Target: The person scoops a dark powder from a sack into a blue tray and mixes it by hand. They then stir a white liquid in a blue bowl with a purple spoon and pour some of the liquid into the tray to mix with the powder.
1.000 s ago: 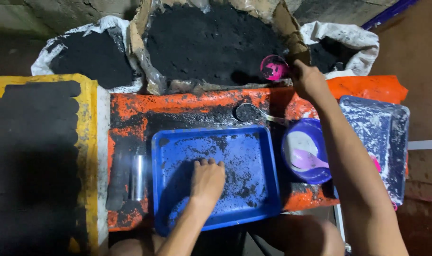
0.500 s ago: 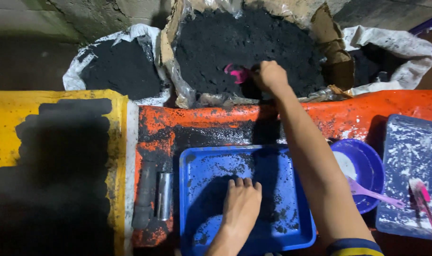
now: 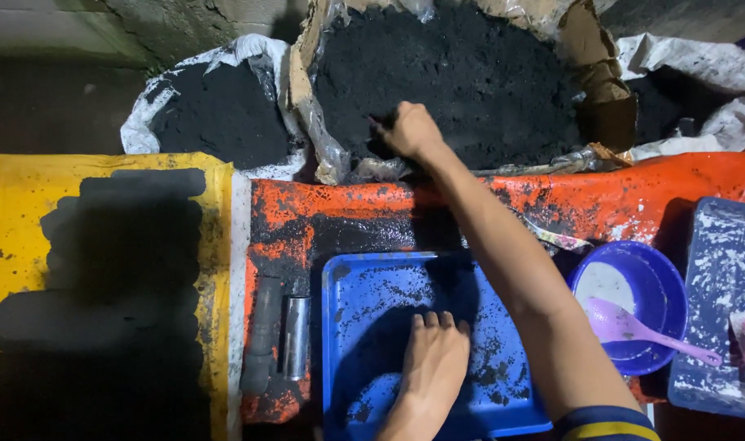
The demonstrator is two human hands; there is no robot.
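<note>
Both arms are bare, the right one ending in a navy short sleeve (image 3: 605, 423) with a yellow stripe.

Right hand (image 3: 412, 131) is closed in the black powder (image 3: 470, 73); whatever the fingers hold is hidden, only a dark sliver shows at the knuckles. Left hand (image 3: 434, 363) lies flat on the blue tray (image 3: 372, 286), wrist cut off by bottom edge. Tray's near rim also cut off. White-dusted tray (image 3: 720, 269) runs off right edge. Dark slab on the yellow sheet (image 3: 13, 204) too dim to identify.
</note>
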